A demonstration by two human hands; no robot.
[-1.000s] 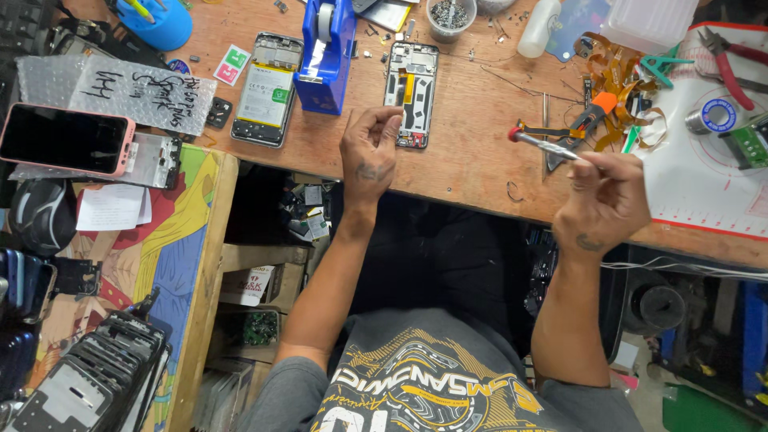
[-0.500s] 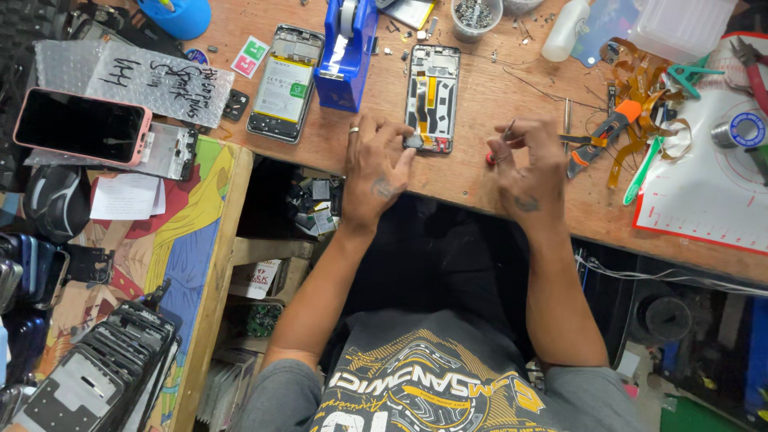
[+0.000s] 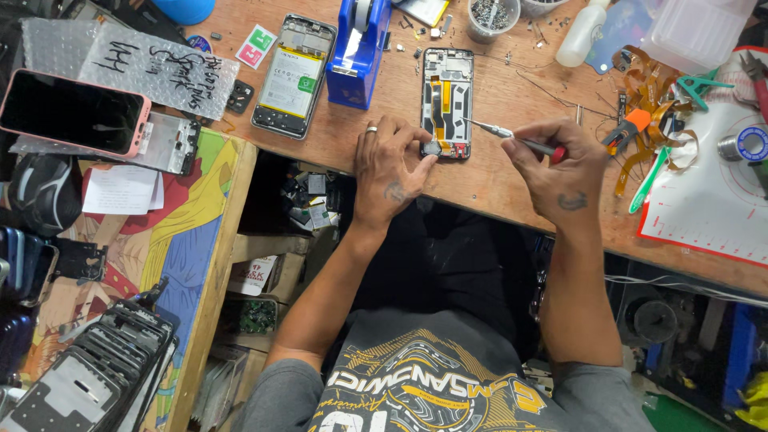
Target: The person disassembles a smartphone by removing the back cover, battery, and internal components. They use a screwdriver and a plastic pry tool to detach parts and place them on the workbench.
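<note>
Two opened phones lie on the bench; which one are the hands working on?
The opened phone right of the blue tape dispenser, under the screwdriver tip. The left hand touches its lower end. The other, left of the dispenser, lies untouched.

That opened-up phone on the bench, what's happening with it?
A person is working on an opened phone lying flat on a wooden workbench. The left hand rests at the phone's lower end, fingertips on a small part there. The right hand holds a thin screwdriver, its tip pointing at the phone's right edge. Beside it are a second open phone showing its battery, a blue tape dispenser and a cup of small screws.
</note>
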